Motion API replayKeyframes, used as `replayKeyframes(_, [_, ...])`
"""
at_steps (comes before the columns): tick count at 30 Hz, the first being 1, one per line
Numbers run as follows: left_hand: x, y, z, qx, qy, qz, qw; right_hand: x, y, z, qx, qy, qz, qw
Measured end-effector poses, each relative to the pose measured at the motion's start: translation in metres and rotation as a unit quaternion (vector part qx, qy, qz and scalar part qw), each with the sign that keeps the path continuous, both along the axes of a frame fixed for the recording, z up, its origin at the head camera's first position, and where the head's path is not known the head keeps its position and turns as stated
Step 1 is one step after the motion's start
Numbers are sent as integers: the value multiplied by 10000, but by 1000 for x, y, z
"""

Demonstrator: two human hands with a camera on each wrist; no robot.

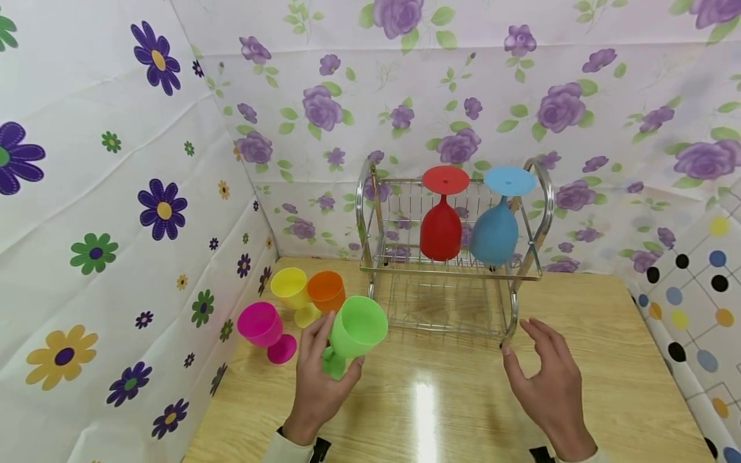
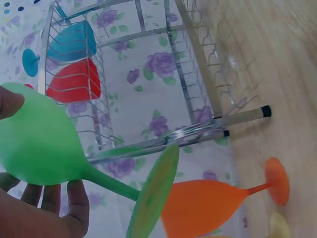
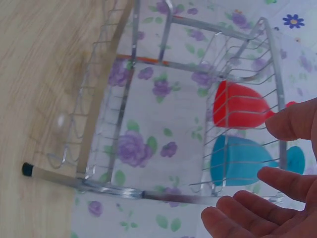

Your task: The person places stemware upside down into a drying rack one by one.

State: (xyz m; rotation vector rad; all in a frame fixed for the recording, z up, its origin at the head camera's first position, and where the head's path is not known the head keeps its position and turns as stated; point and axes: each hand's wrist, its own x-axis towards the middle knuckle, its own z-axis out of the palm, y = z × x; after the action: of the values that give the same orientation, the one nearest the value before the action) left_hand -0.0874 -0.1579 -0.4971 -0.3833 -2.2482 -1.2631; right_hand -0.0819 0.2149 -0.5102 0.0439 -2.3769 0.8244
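Observation:
My left hand [image 1: 324, 379] grips a green plastic goblet [image 1: 360, 326] round its bowl, mouth up and slightly tilted. In the left wrist view the goblet's stem and round foot stick out past the fingers [image 2: 77, 208]. My right hand [image 1: 547, 379] holds nothing; its fingers are spread and loosely bent near the front right leg of a metal dish rack [image 1: 451, 273]. Upside down on the rack's upper tier stand a red goblet [image 1: 441, 228] and a blue goblet [image 1: 495, 233], side by side towards the right.
Left of the rack, a yellow goblet [image 1: 289, 287], an orange goblet [image 1: 327, 290] and a magenta goblet [image 1: 260, 325] stand upright on the wooden table [image 1: 440, 411]. Flowered cloth walls [image 1: 324, 154] enclose the back and left; a dotted one [image 1: 695, 308] is on the right.

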Motion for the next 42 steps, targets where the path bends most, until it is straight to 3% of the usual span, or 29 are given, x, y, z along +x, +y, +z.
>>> replayKeyframes(7, [2,8,19,-510,13,-646,9966,12,-12,20,-143,-31,335,9993])
replayKeyframes(13, [3,18,39,-1354,47,-1080,9849,23,-23,38,-340,-33,820,9960])
replayKeyframes(17, [2,28,51,-1909,217,-1408,9712,31,-29,50,-420,194,1356,9897])
replayKeyframes(20, [1,36,59,-2316,461,-1586,9587,35,-34,56,-433,568,1918,9788])
replayKeyframes(23, [1,45,67,-2780,764,-1638,9434,37,-38,60,-382,853,2391,9665])
replayKeyframes(28, [4,55,80,-3480,1022,-1599,9181,38,-44,63,-346,907,2913,9517])
replayKeyframes(31, [6,61,85,-3762,1163,-1636,9045,38,-48,62,-308,854,3121,9457])
replayKeyframes(35, [8,66,89,-4028,1336,-1734,8887,38,-52,61,-226,747,3160,9455])
replayKeyframes(42, [9,67,92,-4195,1254,-1895,8788,35,-56,59,-364,1170,3228,9385])
